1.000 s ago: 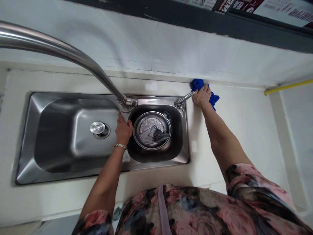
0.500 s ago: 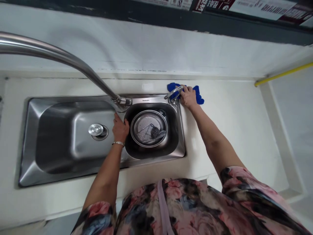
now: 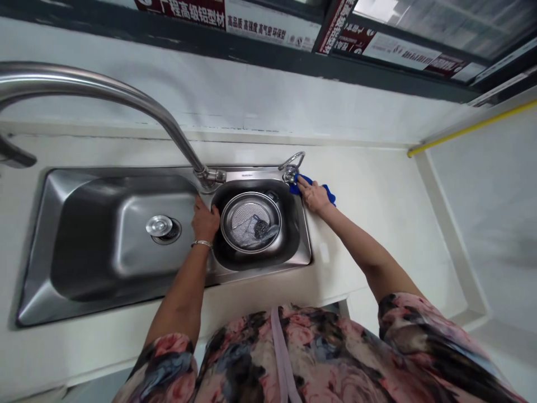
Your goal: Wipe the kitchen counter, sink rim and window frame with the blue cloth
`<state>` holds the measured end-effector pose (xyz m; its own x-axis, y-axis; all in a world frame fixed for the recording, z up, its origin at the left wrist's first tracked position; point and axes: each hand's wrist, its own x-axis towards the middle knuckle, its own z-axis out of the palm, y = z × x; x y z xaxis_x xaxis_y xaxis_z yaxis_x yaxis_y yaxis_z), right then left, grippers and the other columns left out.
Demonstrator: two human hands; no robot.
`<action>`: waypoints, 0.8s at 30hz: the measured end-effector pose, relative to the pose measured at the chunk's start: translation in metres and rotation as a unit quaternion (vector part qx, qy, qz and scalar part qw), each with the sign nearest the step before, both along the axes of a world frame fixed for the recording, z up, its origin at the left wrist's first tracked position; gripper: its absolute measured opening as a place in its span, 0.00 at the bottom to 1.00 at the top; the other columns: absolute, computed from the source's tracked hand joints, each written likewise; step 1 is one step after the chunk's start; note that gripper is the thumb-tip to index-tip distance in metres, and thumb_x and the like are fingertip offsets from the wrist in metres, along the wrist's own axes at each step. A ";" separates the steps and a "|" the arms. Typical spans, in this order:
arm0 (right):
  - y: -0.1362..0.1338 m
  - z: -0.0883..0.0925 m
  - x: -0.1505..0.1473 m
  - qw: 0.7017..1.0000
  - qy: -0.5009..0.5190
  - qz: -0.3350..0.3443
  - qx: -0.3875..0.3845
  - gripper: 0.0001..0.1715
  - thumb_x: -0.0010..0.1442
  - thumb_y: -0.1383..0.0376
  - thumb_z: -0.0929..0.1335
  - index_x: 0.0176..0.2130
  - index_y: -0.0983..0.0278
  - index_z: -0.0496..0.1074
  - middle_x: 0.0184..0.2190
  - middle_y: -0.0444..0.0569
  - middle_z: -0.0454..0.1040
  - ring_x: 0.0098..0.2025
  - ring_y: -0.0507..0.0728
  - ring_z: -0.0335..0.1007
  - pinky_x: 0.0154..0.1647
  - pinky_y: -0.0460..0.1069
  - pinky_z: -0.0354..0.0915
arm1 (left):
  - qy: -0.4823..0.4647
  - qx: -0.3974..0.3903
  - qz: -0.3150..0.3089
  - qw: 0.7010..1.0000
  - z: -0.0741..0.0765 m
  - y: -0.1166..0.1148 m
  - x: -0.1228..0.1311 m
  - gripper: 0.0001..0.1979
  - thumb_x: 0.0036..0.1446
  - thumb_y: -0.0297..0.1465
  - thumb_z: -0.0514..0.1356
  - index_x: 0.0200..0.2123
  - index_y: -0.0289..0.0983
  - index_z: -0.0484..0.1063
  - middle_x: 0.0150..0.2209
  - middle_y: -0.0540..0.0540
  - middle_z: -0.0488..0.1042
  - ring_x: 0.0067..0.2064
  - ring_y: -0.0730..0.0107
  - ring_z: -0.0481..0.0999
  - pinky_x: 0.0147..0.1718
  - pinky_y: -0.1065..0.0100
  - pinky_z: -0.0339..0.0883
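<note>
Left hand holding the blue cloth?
No, the right hand holds the blue cloth; the left hand rests on the sink.

At centre right, the cloth (image 3: 330,194) is vivid blue. The double-bowl sink (image 3: 142,254) and arched faucet (image 3: 126,96) are silver-grey, the countertop (image 3: 377,193) cream. Pink-and-black florals pattern the garment (image 3: 335,364) at the bottom, its strap (image 3: 278,347) dusty pink. Upper right, the pipe (image 3: 470,130) is yellow.

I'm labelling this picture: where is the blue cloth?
In the head view, the blue cloth is right of centre, under the right hand, beside the small faucet on the sink rim.
</note>
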<state>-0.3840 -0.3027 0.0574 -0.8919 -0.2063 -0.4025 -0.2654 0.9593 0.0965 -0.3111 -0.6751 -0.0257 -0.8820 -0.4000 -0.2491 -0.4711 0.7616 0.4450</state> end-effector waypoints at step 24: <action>0.058 0.078 0.170 0.931 0.172 -0.205 -0.249 0.37 0.60 0.54 0.68 0.64 0.66 0.75 0.68 0.67 0.71 0.61 0.77 0.77 0.61 0.72 0.77 | 0.026 0.028 -0.002 0.999 0.001 0.001 -0.002 0.38 0.70 0.33 0.54 0.76 0.22 0.49 0.64 0.17 0.70 0.60 0.34 0.79 0.58 0.42 0.74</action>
